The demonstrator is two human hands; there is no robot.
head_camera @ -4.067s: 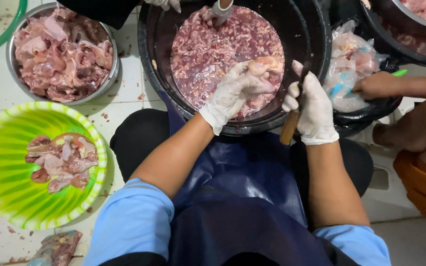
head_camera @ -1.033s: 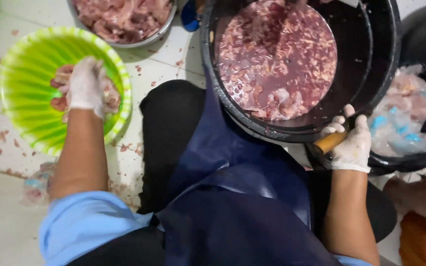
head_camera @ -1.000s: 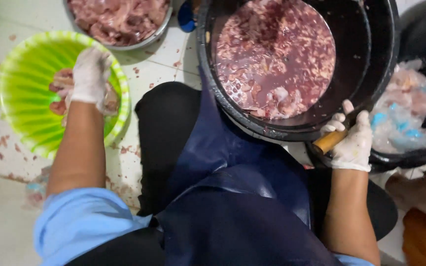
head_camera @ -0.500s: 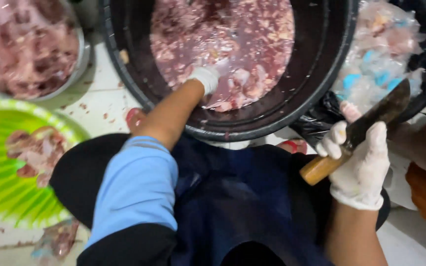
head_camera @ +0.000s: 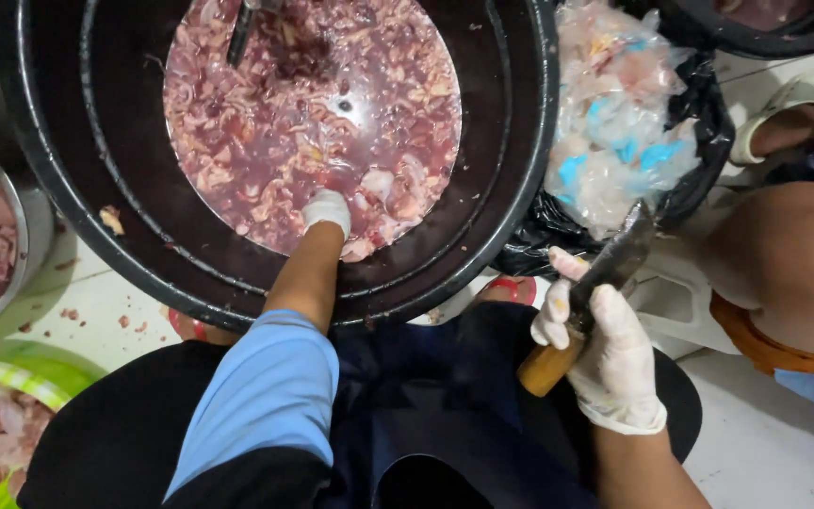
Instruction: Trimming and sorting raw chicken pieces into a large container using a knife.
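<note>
Reaching into the large black round plastic tub (head_camera: 520, 188), the gloved left hand (head_camera: 327, 209) sinks its fingers, grip indiscernible, among pink meat pieces (head_camera: 313, 113) in red liquid, while the gloved right hand (head_camera: 605, 353), outside the tub's near rim, keeps its fingers clamped on a wooden-handled knife (head_camera: 581, 306), blade angled away from the body, presumably for safety.

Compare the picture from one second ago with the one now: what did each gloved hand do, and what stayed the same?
The left hand left the green bowl of meat pieces and reached into the big black tub, its fingers now in the reddish water among the meat. The right hand stayed beside the tub, still gripping the wooden-handled knife.
</note>
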